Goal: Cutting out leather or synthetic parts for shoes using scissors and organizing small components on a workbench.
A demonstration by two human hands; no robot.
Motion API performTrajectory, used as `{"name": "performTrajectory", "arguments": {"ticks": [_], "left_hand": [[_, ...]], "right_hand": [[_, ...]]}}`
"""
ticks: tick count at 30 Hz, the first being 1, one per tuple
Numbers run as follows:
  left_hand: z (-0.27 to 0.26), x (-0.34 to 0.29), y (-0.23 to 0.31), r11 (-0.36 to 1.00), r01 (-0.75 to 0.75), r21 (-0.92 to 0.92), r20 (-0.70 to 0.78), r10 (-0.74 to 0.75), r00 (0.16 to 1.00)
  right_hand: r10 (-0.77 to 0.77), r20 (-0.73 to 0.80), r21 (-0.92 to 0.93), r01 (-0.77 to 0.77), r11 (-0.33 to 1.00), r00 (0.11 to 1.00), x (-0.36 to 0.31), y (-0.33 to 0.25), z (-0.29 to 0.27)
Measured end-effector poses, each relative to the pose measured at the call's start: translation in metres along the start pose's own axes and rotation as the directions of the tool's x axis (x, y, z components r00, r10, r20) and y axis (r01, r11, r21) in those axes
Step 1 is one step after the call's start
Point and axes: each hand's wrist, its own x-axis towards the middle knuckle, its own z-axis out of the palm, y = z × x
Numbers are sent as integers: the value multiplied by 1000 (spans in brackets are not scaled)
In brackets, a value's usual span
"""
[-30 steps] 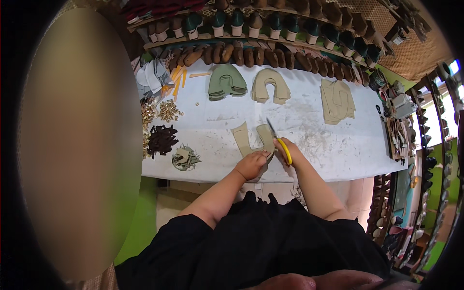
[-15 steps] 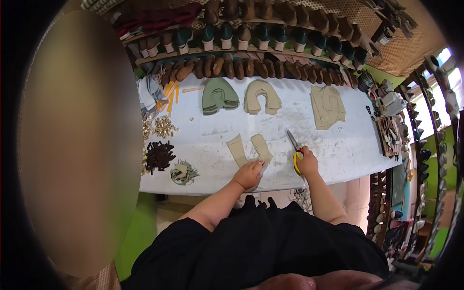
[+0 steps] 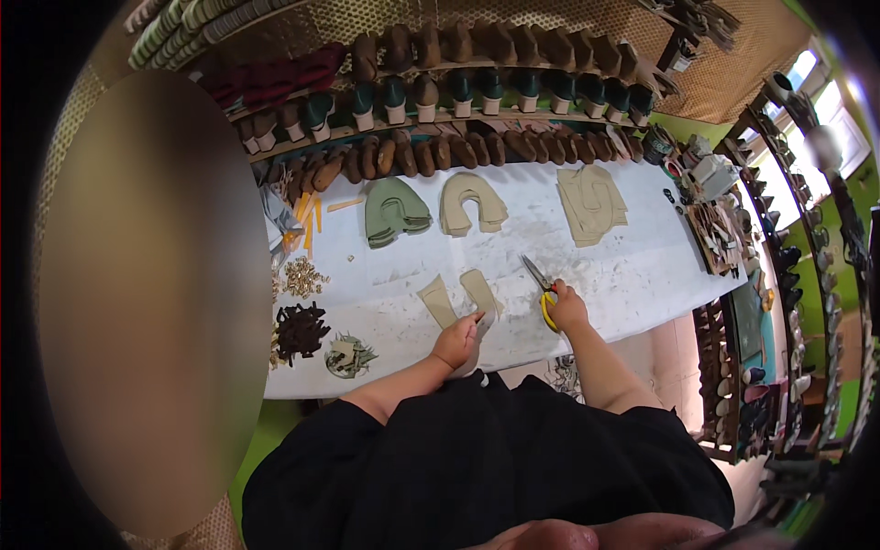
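A beige U-shaped cut piece (image 3: pixel 478 291) lies near the table's front edge, its curved end by my left hand (image 3: pixel 456 341). The fingers of that hand pinch the piece, and the palm hides part of it. My right hand (image 3: pixel 569 309) is closed around the yellow handles of a pair of scissors (image 3: pixel 547 307). Their metal blades rest low over the tabletop, pointing away and to the left, beside the beige piece but apart from it. Farther back lie a stack of green U-shaped pieces (image 3: pixel 395 210) and a stack of beige U-shaped pieces (image 3: pixel 471 203).
A pile of beige cut pieces (image 3: pixel 591 205) lies at back right on the white table (image 3: pixel 385 275). Gold-coloured bits (image 3: pixel 304 276), dark brown strips (image 3: pixel 302 331) and green scraps (image 3: pixel 350 357) are heaped at left. Shoe lasts (image 3: pixel 490 148) line the far shelves.
The view has shifted, so the table sits differently in the picture. My left hand has turned and its fingers have lifted slightly at the beige piece. My right hand still holds the scissors.
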Motion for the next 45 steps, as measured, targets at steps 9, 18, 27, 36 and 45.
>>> {"name": "performTrajectory", "arguments": {"ticks": [9,18,27,36,45], "left_hand": [[3,-5,0,996,64,54,-21,-63,998],[-25,18,19,882,306,360,-142,-272,952],[-117,75,67,745,137,653,9,-189,982],[-174,143,157,299,9,954,18,-88,996],[-113,98,143,316,-397,862,235,445,864]], "right_hand": [[-41,54,27,39,999,998,-4,2,-10],[-238,146,38,235,971,960,8,23,-11],[-331,281,-9,347,938,901,30,26,-27],[-376,338,20,393,919,863,46,31,-40],[-365,298,15,378,925,882,41,36,-35]]}}
